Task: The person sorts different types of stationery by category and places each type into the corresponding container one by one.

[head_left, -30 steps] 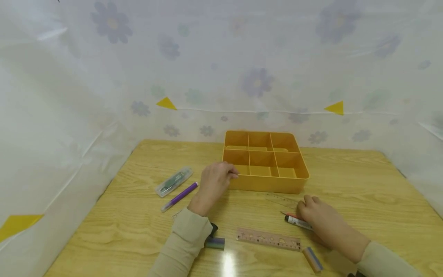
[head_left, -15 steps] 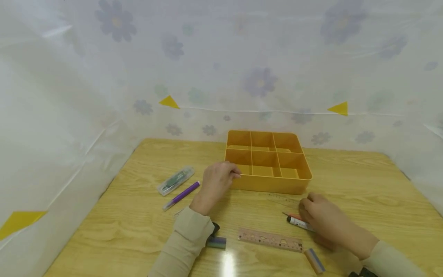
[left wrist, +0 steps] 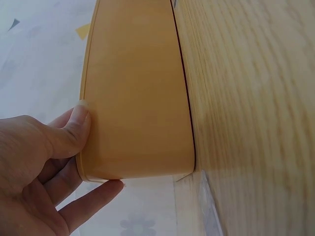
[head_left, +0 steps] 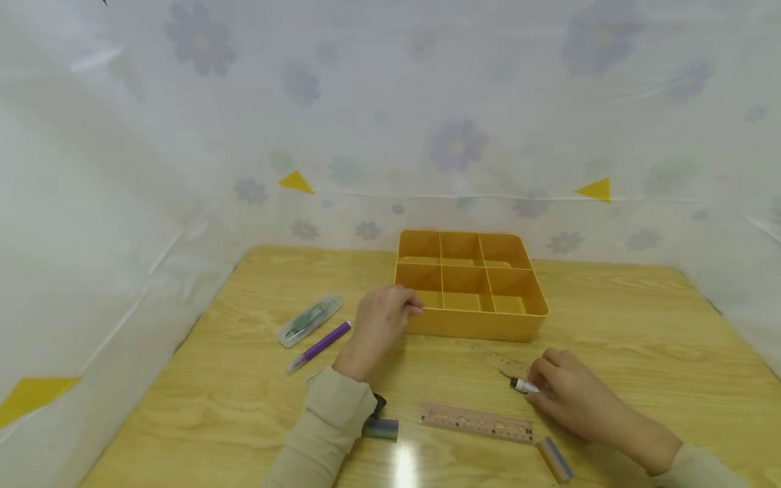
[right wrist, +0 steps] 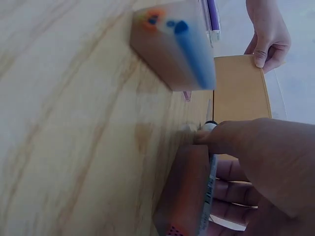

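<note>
My left hand [head_left: 381,322] grips the front left corner of an orange box [head_left: 476,325] with six-part dividers, thumb on the outside of the wall in the left wrist view. On the table, my right hand [head_left: 576,396] pinches a white marker [head_left: 523,385] with a black cap between thumb and fingers. Along the marker in the right wrist view lies a blurred reddish block [right wrist: 184,189]. A clear ruler [head_left: 500,358] lies just beyond the right fingertips. Most of the marker's barrel is hidden by the hand in the head view.
A pink ruler [head_left: 476,421] lies at the front, with a tan, blue-striped block [head_left: 554,459] to its right. A blue-green block [head_left: 382,428] sits by the left sleeve. At left are a purple marker [head_left: 320,347] and a clear case [head_left: 310,320] with something green inside.
My right hand has shifted slightly toward me and closed on the white marker; the red item beside it is now hidden in the head view. The left hand stays on the box.
</note>
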Demonstrator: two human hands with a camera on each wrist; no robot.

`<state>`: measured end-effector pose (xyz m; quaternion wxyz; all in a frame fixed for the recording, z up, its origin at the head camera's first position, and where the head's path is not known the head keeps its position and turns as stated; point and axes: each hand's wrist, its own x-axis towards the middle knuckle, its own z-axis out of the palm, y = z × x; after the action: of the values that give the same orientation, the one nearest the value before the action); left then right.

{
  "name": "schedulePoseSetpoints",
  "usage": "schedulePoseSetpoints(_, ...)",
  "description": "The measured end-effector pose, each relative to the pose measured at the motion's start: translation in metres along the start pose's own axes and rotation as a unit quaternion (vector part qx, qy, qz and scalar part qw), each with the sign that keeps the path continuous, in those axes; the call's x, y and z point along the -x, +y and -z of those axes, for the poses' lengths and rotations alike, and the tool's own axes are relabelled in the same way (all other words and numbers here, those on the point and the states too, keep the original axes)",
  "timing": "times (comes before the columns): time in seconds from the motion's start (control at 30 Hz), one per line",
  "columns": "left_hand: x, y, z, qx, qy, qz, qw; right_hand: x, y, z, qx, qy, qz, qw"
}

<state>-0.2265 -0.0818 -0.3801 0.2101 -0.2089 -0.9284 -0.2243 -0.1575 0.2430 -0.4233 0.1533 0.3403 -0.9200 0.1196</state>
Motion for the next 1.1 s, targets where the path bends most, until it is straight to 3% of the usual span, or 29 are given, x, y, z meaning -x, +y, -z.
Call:
schedulePoseSetpoints(0.3,0.001,0.000,-0.002,-0.004,0.005,-0.001,1.0000,-0.001,-0.001,0.004,-0.021,-0.011,-0.020,0.9995)
schedulePoseSetpoints(0.47,0.001,-0.001,-0.002,-0.005,0.009,-0.005,0.9999,-0.009,-0.001,0.020,-0.049,-0.027,-0.034,0.9979)
schedulePoseSetpoints(0.73,0.002,-0.002,0.000,-0.006,0.006,0.001,1.0000,-0.041,0.001,0.050,-0.001,0.057,0.012,0.9983)
schedulePoseSetpoints(0.93,0.003,-0.003,0.000,-0.005,0.009,0.002,0.9999,-0.070,0.007,0.065,0.031,0.036,-0.026,0.9985)
schedulePoseSetpoints(1.1,0.001,-0.003,-0.002,-0.001,0.017,-0.011,0.9998,-0.083,0.012,0.067,0.050,0.009,-0.030,0.9982)
